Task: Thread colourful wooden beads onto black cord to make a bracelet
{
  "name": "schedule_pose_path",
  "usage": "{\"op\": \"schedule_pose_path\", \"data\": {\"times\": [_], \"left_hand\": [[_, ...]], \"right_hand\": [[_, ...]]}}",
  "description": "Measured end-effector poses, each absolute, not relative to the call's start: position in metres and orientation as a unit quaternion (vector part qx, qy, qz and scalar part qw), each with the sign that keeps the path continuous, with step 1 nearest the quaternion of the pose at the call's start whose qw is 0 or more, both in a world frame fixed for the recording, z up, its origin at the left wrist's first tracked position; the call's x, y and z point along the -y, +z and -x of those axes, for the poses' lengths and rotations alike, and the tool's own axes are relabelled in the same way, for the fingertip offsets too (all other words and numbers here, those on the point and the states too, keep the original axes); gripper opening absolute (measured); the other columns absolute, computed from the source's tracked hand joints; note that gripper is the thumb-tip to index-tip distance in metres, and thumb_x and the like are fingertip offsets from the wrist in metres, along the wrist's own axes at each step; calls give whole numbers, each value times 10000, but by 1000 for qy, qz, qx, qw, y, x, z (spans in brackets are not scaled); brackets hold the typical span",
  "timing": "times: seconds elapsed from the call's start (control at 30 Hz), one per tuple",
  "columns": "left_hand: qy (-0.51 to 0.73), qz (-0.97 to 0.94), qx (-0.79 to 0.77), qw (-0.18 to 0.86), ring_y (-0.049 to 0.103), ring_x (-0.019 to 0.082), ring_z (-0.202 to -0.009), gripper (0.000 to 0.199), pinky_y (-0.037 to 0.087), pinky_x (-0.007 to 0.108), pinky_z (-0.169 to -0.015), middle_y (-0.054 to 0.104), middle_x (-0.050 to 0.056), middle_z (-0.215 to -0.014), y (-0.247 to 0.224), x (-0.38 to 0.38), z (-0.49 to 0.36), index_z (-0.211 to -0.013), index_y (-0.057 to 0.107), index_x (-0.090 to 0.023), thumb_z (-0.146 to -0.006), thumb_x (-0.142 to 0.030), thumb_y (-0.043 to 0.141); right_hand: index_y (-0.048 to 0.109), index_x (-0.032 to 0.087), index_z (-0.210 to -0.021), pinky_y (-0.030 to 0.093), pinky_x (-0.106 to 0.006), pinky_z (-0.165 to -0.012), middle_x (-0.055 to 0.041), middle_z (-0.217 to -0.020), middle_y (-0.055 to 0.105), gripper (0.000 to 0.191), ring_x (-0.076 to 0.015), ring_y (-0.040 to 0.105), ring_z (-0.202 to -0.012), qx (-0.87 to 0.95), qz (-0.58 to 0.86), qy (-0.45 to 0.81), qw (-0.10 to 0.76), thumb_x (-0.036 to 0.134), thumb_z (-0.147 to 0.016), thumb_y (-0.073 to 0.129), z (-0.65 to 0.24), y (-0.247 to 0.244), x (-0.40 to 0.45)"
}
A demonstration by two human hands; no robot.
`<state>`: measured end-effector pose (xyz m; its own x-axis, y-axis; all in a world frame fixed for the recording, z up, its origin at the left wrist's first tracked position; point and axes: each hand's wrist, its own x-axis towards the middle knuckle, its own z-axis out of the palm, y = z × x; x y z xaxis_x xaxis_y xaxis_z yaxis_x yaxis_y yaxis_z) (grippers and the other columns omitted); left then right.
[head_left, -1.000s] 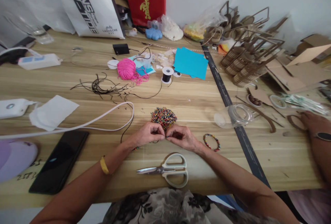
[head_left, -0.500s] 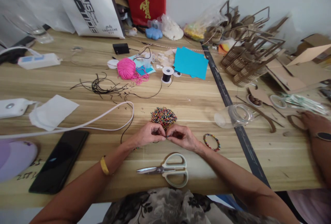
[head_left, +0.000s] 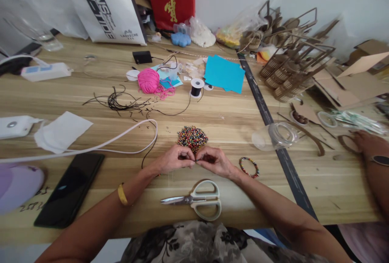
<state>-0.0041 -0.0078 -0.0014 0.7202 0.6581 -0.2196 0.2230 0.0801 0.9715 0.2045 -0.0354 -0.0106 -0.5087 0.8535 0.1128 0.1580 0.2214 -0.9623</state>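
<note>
A heap of small multicoloured beads [head_left: 192,138] lies on the wooden table, just beyond my fingertips. My left hand [head_left: 176,159] and my right hand [head_left: 214,161] meet at their fingertips, each in a pinch. Between them is something tiny and dark, perhaps a bead or cord end, too small to make out. A black cord [head_left: 146,158] runs toward my left hand from the left. To the right of my right hand rests a beaded bracelet [head_left: 249,167]. Scissors [head_left: 191,199] with pale handles lie nearer my body.
A black phone [head_left: 69,190] and white cable [head_left: 121,136] lie at left. Farther back are a black cord spool [head_left: 196,87], pink yarn [head_left: 148,80] and blue sheets [head_left: 224,73]. A clear cup [head_left: 275,136] stands right; another person's hand [head_left: 369,145] is at the far right.
My left hand has shifted very slightly, its fingertips still at those of my right hand. Nothing else has visibly moved.
</note>
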Motion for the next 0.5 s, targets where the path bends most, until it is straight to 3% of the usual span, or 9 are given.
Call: {"op": "schedule_pose_path", "data": {"times": [0.5], "left_hand": [[141, -647, -335, 670, 581, 117, -641, 228, 443, 216, -632, 681, 48, -694, 6, 6, 7, -803, 645, -107, -798, -333, 611]], "right_hand": [[641, 149, -849, 463, -237, -610, -52, -768, 617, 238, -130, 567, -677, 719, 358, 495, 332, 382, -875, 597, -205, -9, 35]]}}
